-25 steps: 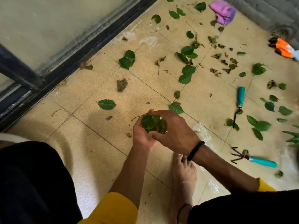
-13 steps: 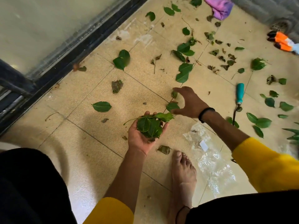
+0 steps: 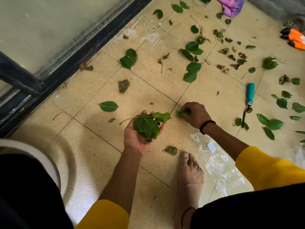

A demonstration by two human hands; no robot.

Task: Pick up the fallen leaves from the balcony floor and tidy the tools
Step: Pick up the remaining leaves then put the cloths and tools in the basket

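Note:
My left hand (image 3: 134, 138) is cupped palm up around a bunch of green leaves (image 3: 148, 124) above the tiled floor. Just to its right, my right hand (image 3: 196, 115) is down at the floor with its fingers curled round a green leaf (image 3: 181, 112). Several more green and dry leaves lie scattered over the tiles, such as a single leaf (image 3: 108, 106) to the left and a pair (image 3: 191, 71) further off. A teal-handled garden tool (image 3: 249, 100) lies on the floor to the right.
A clear plastic bag (image 3: 219, 164) lies by my bare foot (image 3: 189, 177). A dry leaf (image 3: 171, 150) sits near the toes. Orange gloves (image 3: 295, 38) and a purple cloth (image 3: 232, 5) are at the far right. A dark door frame (image 3: 69, 61) runs along the left.
My right hand left the bunch, reached out to the tiles, then drew back slightly and closed on a leaf. My left hand kept holding the bunch.

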